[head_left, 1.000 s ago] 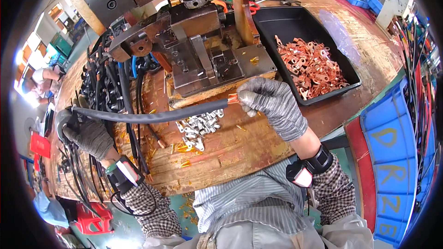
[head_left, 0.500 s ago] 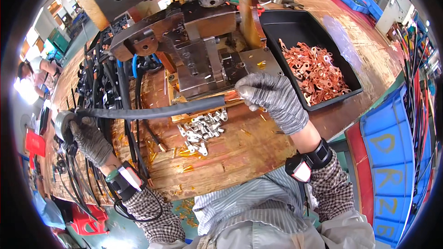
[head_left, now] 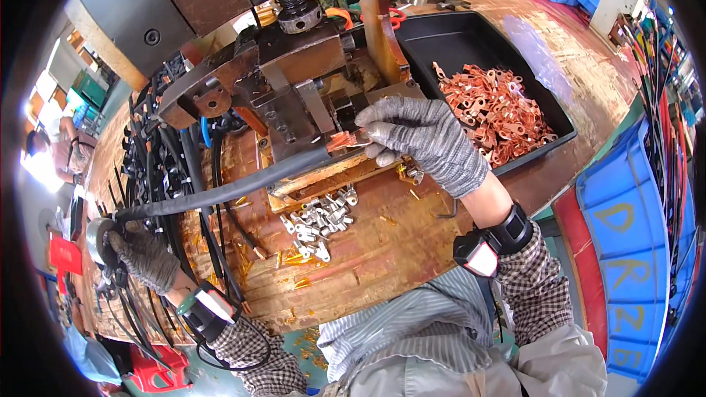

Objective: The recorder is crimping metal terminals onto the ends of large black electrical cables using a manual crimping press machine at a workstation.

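Note:
A thick black cable (head_left: 235, 185) slants across the bench from lower left to the press. At its left end is a round grey metal fitting (head_left: 97, 241), and my left hand (head_left: 145, 256), in a grey knit glove, closes around the cable end beside it. Bare copper strands (head_left: 341, 141) stick out of the cable's right end, in front of the press die. There my gloved right hand (head_left: 425, 140) pinches a small silvery piece at the strand tips; it looks like a cable lug, mostly hidden by the fingers. Several silver lugs (head_left: 323, 220) lie loose below the cable.
A heavy metal press (head_left: 294, 66) stands directly ahead. Right of it, a black tray (head_left: 456, 29) holds a heap of copper lugs (head_left: 500, 114). Black cables (head_left: 147, 147) crowd the bench's left side. A blue crate (head_left: 625, 235) stands at right; another person (head_left: 70, 147) is far left.
The cable's right end has moved up and left toward the press, my right hand with it. More copper strands show now. My left hand stays at the fitting, slightly lower.

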{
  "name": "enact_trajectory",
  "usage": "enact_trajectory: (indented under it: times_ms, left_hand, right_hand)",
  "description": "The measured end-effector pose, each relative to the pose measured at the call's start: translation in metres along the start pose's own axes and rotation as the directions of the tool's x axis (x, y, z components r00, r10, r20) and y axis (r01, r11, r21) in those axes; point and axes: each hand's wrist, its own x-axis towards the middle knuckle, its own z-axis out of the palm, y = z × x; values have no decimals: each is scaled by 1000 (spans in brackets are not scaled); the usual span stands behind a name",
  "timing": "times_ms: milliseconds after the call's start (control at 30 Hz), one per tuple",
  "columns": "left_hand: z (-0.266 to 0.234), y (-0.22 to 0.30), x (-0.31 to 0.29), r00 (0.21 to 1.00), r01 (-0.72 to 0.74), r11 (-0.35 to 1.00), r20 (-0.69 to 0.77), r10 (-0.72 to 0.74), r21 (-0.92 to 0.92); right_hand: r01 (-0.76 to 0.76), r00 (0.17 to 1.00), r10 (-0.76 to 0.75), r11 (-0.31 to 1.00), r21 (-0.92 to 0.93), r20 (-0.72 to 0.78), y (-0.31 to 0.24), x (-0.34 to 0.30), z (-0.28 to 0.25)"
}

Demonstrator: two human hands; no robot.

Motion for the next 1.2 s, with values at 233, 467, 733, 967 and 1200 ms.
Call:
enact_trajectory:
  times_ms: [233,467,733,967,1200]
  left_hand:
    - [5,3,-2,999,-42,999,-34,42,19]
    - [23,9,-8,979,-95,992,-170,108,86]
    - [0,3,8,990,-63,991,-116,77,117]
    - [1,1,5,993,-29,998,-110,36,61]
    - [-1,0,4,986,6,998,-166,3,57]
  right_hand:
    - [50,999,-50,998,39,2,2,13,2]
    - [67,998,-68,994,83,14,4,26,4]
    - [29,1000,-29,990,138,-7,9,33,3]
    - [61,997,-60,998,3,-51,6,33,0]
    - [199,961,-253,916,-349,-116,13,27,-23]
